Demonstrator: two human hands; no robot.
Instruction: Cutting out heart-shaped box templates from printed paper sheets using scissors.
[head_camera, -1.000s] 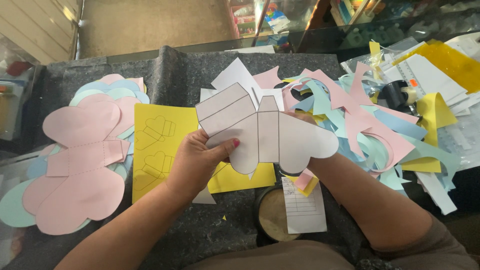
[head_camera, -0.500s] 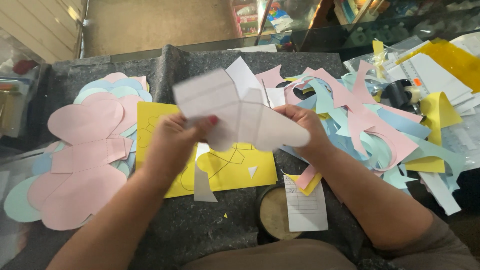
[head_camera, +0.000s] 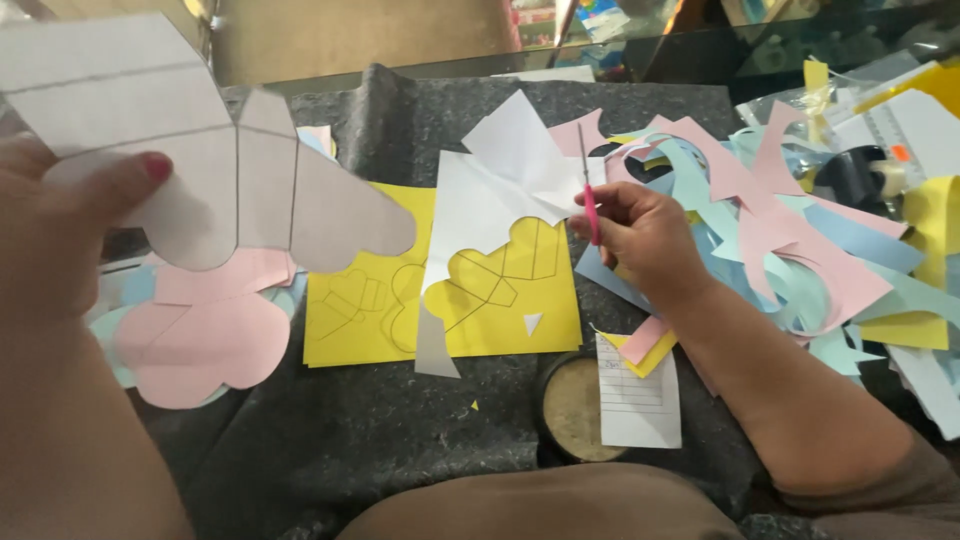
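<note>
Fingers (head_camera: 130, 175) of the left hand (head_camera: 60, 240) pinch a white cutout (head_camera: 230, 170) at the upper left of the frame, thumb pressed on its face. The right hand (head_camera: 640, 235), centre right, is closed around pink-handled scissors (head_camera: 588, 195), blades pointing up. The cutout looks light and floppy — likely to bend or crease, so best gripped near a scored fold rather than a lobe. Below it lie pink cutouts (head_camera: 205, 340) and a yellow sheet (head_camera: 440, 300) with a white offcut (head_camera: 480, 190) on the grey surface (head_camera: 350, 440). Scraps (head_camera: 780, 230) crowd the right; open room is at the lower centre.
</note>
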